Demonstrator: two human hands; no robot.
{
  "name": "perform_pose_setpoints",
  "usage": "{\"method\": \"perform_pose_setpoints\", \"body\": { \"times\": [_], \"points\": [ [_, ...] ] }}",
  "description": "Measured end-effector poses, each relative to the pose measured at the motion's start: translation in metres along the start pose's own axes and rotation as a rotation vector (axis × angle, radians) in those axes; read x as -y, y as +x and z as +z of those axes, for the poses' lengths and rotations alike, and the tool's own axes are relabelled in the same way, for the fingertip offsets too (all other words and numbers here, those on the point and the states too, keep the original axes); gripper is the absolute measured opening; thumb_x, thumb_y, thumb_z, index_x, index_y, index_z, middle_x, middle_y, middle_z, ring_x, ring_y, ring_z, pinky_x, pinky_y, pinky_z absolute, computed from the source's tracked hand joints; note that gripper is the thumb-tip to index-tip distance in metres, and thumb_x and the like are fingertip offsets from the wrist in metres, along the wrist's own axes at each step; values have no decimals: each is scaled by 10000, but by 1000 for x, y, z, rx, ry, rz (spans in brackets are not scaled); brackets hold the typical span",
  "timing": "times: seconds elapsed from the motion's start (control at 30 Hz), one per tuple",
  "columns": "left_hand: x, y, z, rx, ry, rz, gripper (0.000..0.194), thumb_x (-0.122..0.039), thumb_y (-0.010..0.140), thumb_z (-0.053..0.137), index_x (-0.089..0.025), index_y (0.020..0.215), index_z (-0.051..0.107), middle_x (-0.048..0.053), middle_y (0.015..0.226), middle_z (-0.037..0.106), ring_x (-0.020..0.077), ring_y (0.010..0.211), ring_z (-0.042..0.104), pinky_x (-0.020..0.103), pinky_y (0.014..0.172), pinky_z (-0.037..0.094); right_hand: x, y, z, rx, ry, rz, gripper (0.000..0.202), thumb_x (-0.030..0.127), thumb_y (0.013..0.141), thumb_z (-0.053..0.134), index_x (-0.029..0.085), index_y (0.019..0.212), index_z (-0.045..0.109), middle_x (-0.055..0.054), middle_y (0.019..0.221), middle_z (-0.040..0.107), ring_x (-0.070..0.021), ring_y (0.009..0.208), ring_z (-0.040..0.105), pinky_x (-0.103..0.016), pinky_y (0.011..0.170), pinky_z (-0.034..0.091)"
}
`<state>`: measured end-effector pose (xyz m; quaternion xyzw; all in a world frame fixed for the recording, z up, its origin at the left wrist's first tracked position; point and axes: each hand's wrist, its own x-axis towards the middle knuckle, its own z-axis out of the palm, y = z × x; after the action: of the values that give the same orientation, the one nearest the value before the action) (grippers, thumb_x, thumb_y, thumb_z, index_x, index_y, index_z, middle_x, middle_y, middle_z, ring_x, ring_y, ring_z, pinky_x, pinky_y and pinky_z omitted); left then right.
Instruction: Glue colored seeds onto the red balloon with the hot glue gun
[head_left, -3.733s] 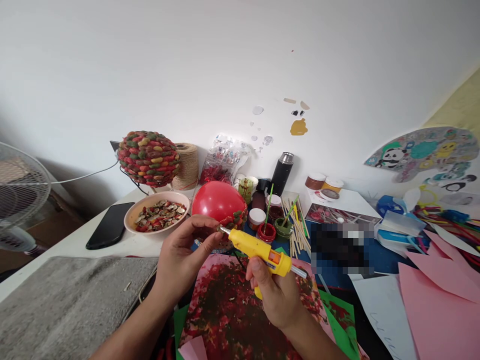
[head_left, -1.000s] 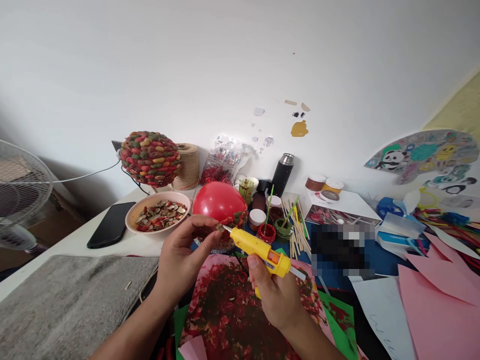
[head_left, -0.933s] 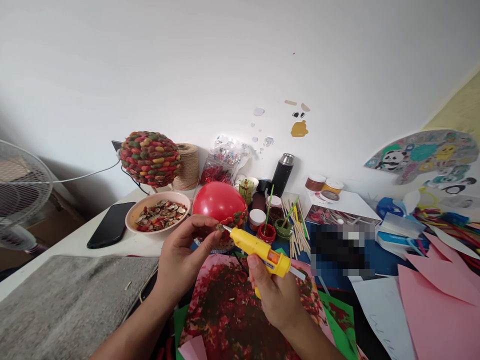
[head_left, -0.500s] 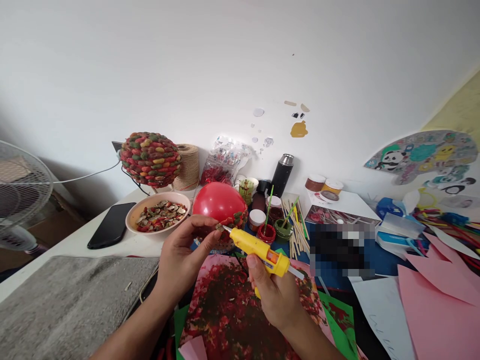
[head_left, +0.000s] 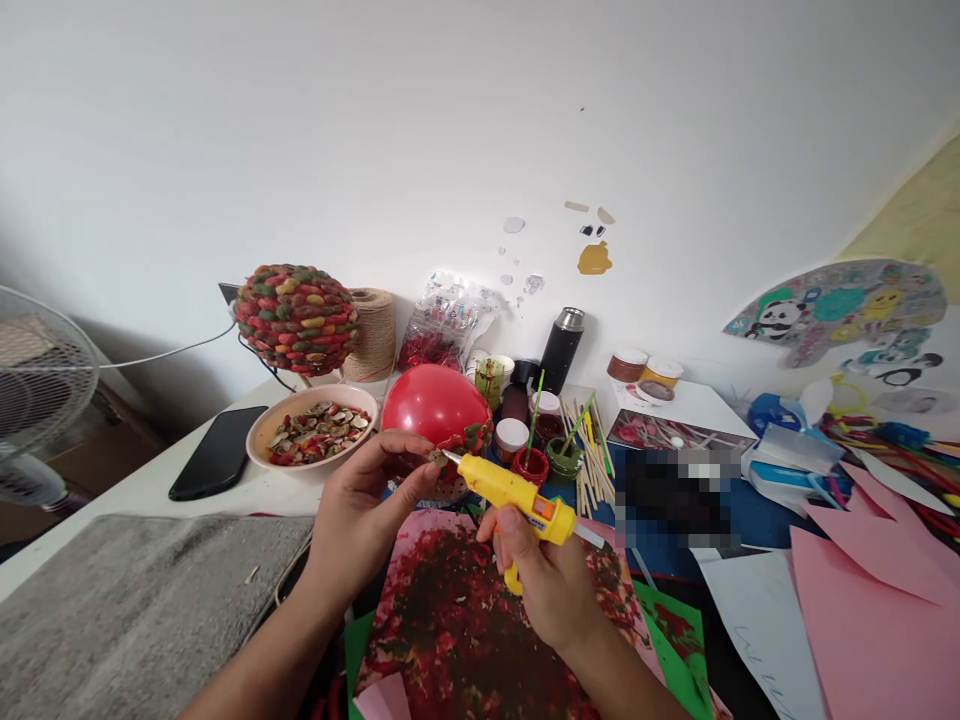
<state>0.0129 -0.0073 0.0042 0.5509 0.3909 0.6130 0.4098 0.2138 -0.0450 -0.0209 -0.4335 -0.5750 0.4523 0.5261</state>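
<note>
As hands [head_left: 551, 590] hold glue gun [head_left: 499, 485] and small piece [head_left: 436, 457], balloon [head_left: 435, 400] beyond

Both hands [head_left: 364, 510] [head_left: 551, 580] hover close, fingers curled.

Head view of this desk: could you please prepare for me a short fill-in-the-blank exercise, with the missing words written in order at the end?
1. The right hand holds a ____ glue gun.
2. The shiny balloon is ____.
3. In the picture, the phone lies to the ____ of the bowl.
4. The flask has a silver top and a ____ body.
Missing words: yellow; red; left; black.
</note>
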Motion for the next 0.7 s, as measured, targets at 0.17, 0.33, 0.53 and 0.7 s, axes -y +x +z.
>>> {"method": "perform_pose_setpoints", "body": {
  "times": [0.17,0.33,0.53,0.7],
  "points": [
    [1,1,1,-43,-38,2,295,-424,865,926,-197,996,790,50,948,807,218,808,808,309,730,712,-3,-2,-1,0,27,-15,744,857,1002,570,173,817,795,14,588,518,-134,512,484,-267,509,382],
    [-1,0,1,-62,-49,5,296,-411,848,943,-199,991,795,41,933,810,199,776,804,287,724,704,-1,-1,0,3,32,-4,745,857,998,579,165,840,808,23,585,504,-133,522,475,-272,522,387],
    [-2,0,1,-66,-51,14,259,-390,857,940,-216,989,801,26,919,818,180,768,798,261,715,694,3,-1,1,9,22,30,770,884,978,580,160,853,814,23,588,506,-134,526,470,-275,526,393],
    [2,3,-2,-104,-61,36,254,-383,856,940,-223,1000,805,20,895,814,174,751,784,254,699,679,2,-1,1,22,3,-24,728,837,1014,580,174,834,820,10,599,532,-145,546,495,-282,534,409]
  ]
}}
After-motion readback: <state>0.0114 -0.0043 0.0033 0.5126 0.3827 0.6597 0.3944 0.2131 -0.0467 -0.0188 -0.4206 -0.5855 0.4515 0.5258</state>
